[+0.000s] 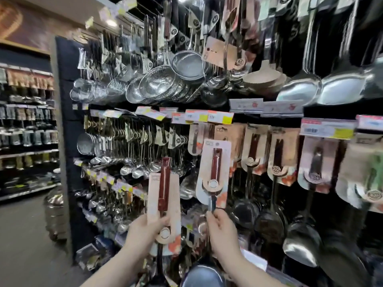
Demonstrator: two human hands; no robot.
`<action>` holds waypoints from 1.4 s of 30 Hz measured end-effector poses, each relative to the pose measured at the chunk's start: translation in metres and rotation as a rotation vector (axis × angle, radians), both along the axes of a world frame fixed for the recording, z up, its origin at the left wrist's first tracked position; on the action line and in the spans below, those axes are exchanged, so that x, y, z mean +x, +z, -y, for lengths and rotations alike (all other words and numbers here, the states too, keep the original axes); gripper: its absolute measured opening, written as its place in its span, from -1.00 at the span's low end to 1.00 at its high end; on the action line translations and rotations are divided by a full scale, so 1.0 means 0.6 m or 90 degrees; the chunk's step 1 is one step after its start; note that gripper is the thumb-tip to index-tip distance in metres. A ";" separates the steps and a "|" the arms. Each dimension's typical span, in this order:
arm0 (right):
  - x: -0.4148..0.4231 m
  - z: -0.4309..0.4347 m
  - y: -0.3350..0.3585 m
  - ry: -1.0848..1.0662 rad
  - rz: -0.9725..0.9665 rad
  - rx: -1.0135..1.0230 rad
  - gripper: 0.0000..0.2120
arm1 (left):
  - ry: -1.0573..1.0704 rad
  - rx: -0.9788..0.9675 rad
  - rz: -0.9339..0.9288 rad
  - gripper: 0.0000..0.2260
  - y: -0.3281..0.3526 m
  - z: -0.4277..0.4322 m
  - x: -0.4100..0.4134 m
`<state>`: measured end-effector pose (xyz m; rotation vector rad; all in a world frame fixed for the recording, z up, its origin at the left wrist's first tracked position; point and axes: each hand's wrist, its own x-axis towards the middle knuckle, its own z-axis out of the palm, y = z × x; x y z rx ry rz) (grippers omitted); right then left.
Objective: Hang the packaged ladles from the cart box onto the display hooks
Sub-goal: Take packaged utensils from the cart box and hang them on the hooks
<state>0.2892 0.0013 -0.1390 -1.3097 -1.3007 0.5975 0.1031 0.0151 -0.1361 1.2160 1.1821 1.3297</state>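
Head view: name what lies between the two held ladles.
Head view: bare gap between left-hand ladle and right-hand ladle; only racked steel ladles behind.

The pale pink card-backed ladle with dark red-brown handle [163,195] in my left hand [145,235] carries an orange patch at the card's lower right corner and a cream ring emblem. The white-and-pink card-backed ladle with dark red handle [214,172] in my right hand [222,233] shows the same orange patch, and its shaft is silver. The dark blue-black end panel [66,83] is plain. The paper price labels [219,118] are white with yellow blocks and red top bands. The round steel strainers [159,83] are silver with a fine dotted perforation pattern.
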 end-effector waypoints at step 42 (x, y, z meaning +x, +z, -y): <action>0.044 -0.143 0.051 -0.365 0.027 0.131 -0.74 | -0.389 0.045 -0.014 -0.87 0.077 -0.309 0.128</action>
